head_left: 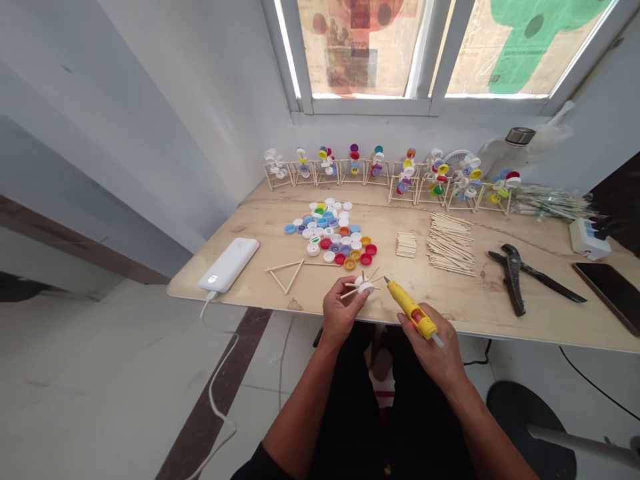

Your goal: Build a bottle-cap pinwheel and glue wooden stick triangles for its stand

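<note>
Near the table's front edge, my left hand (pixel 341 313) pinches a small wheel of wooden sticks with white bottle caps (pixel 366 288) on it. Sticks poke out of it in several directions. My right hand (pixel 440 343) is wrapped round a yellow glue gun (pixel 411 308), whose nozzle points up and left toward the stick wheel, close to one stick's tip. Beyond my hands lies a loose heap of coloured bottle caps (pixel 325 243). A triangle of sticks (pixel 287 277) lies to the left, with another stick beside it.
Finished stick frames with cap wheels (pixel 354 172) line the back. Right of the caps lie short sticks (pixel 406 245), a pile of long sticks (pixel 451 243), black-handled pliers (pixel 517 277) and a phone (pixel 613 293). A white power bank (pixel 230 265) with a cable sits at left.
</note>
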### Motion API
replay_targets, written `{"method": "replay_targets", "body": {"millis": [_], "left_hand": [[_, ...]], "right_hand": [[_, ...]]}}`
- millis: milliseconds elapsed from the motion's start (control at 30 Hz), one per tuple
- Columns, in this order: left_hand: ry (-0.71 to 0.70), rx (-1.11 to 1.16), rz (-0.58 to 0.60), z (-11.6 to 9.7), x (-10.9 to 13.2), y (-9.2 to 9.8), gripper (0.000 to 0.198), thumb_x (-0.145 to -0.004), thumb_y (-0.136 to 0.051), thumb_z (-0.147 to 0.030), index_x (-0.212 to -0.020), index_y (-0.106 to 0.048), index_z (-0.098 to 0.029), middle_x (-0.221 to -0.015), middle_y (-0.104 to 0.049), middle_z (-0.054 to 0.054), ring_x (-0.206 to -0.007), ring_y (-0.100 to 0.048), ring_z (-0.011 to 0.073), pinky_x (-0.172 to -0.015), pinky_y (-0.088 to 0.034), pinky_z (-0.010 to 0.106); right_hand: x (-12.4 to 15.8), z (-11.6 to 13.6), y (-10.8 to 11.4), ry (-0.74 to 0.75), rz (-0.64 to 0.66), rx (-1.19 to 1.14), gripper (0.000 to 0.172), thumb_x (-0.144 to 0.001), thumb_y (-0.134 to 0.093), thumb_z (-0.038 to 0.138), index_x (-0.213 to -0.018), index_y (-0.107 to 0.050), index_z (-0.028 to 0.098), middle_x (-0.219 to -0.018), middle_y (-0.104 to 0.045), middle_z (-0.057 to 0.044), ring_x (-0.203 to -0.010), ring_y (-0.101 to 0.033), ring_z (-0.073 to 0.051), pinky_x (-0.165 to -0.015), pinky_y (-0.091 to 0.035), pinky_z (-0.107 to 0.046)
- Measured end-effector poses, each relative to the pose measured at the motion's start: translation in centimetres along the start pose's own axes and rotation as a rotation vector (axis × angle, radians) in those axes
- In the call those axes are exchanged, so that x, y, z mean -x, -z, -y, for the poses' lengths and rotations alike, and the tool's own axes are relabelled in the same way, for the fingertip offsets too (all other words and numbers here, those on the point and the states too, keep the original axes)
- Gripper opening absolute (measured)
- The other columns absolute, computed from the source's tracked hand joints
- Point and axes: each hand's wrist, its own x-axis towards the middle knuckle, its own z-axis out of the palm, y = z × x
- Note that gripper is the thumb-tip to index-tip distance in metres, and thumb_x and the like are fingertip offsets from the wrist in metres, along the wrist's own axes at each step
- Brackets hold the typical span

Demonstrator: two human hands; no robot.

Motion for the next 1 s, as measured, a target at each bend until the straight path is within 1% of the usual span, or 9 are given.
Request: {"method": "replay_targets", "body": {"millis": [267, 400, 500, 633, 733, 800, 867, 933, 1000], "left_hand": [[0.024, 0.044, -0.017, -0.5, 0.1, -0.2, 0.038, -0.063, -0.076, -0.039, -0.091, -0.064, -0.017, -0.08, -0.068, 0.003, -0.073, -0.065, 0.0159, -0.071, -0.051, 0.027], [0.044, 0.065, -0.04, -1.0, 0.1, -0.3, 0.038, -0.062, -0.077, -0.038, -0.09, -0.064, -0.016, -0.082, -0.068, 0.003, -0.076, -0.066, 0.0167, -0.073, -0.052, 0.028], [0.051, 0.082, -0.044, -1.0, 0.1, -0.2, 0.038, -0.061, -0.077, -0.037, -0.09, -0.064, -0.016, -0.083, -0.069, 0.003, -0.078, -0.066, 0.0172, -0.075, -0.052, 0.029], [0.041, 0.076, -0.053, -0.8, 0.0, 0.0, 0.038, -0.06, -0.078, -0.038, -0.089, -0.064, -0.017, -0.082, -0.069, 0.003, -0.077, -0.066, 0.017, -0.075, -0.052, 0.029], [0.028, 0.049, -0.056, -0.5, -0.1, 0.1, 0.04, -0.06, -0.077, -0.039, -0.09, -0.064, -0.017, -0.082, -0.069, 0.004, -0.078, -0.066, 0.0189, -0.075, -0.052, 0.03], [0.023, 0.036, -0.049, -0.5, -0.1, 0.1, 0.04, -0.061, -0.077, -0.04, -0.091, -0.064, -0.017, -0.083, -0.069, 0.005, -0.079, -0.066, 0.0196, -0.075, -0.052, 0.031], [0.023, 0.031, -0.048, -0.4, -0.1, 0.1, 0.039, -0.061, -0.077, -0.04, -0.091, -0.064, -0.017, -0.083, -0.07, 0.005, -0.08, -0.066, 0.0198, -0.076, -0.052, 0.031], [0.022, 0.036, -0.054, -0.3, -0.1, 0.1, 0.039, -0.061, -0.077, -0.039, -0.091, -0.065, -0.017, -0.084, -0.07, 0.005, -0.08, -0.066, 0.0193, -0.076, -0.052, 0.031], [0.022, 0.053, -0.055, -0.2, -0.1, 0.1, 0.038, -0.061, -0.077, -0.039, -0.091, -0.065, -0.018, -0.085, -0.07, 0.004, -0.079, -0.066, 0.0177, -0.076, -0.051, 0.029]], "right_hand": [[-0.2, -0.2, -0.3, 0.026, -0.011, 0.029, 0.032, -0.086, -0.049, 0.044, -0.065, -0.04, 0.022, -0.061, -0.047, 0.003, -0.057, -0.043, -0.012, -0.055, -0.033, -0.024], [-0.2, -0.6, -0.4, 0.052, -0.017, 0.043, 0.031, -0.086, -0.049, 0.044, -0.065, -0.042, 0.022, -0.061, -0.048, 0.003, -0.056, -0.044, -0.012, -0.054, -0.034, -0.024], [-0.1, -0.9, 0.4, 0.063, -0.02, 0.06, 0.03, -0.086, -0.049, 0.043, -0.066, -0.044, 0.022, -0.061, -0.049, 0.003, -0.056, -0.045, -0.012, -0.054, -0.035, -0.024], [-0.3, -1.8, 3.2, 0.087, -0.064, 0.068, 0.022, -0.087, -0.048, 0.039, -0.073, -0.047, 0.022, -0.067, -0.052, 0.001, -0.061, -0.05, -0.013, -0.057, -0.039, -0.025], [-0.7, -3.7, 6.3, 0.196, -0.121, 0.153, 0.014, -0.086, -0.049, 0.035, -0.084, -0.05, 0.021, -0.077, -0.057, -0.003, -0.071, -0.055, -0.017, -0.064, -0.043, -0.029], [-1.0, -5.7, 8.5, 0.308, -0.134, 0.262, 0.016, -0.085, -0.05, 0.032, -0.096, -0.052, 0.02, -0.089, -0.061, -0.008, -0.084, -0.057, -0.021, -0.073, -0.045, -0.033], [-1.3, -8.0, 10.6, 0.389, -0.133, 0.399, 0.026, -0.084, -0.049, 0.029, -0.108, -0.051, 0.019, -0.103, -0.061, -0.012, -0.097, -0.056, -0.026, -0.081, -0.045, -0.038], [-1.4, -10.4, 12.5, 0.395, -0.101, 0.534, 0.032, -0.083, -0.048, 0.028, -0.113, -0.05, 0.018, -0.112, -0.059, -0.014, -0.104, -0.053, -0.028, -0.084, -0.044, -0.04], [-1.5, -12.7, 14.1, 0.372, -0.085, 0.638, 0.032, -0.084, -0.045, 0.027, -0.113, -0.051, 0.016, -0.114, -0.058, -0.015, -0.105, -0.052, -0.029, -0.085, -0.043, -0.042]]}}
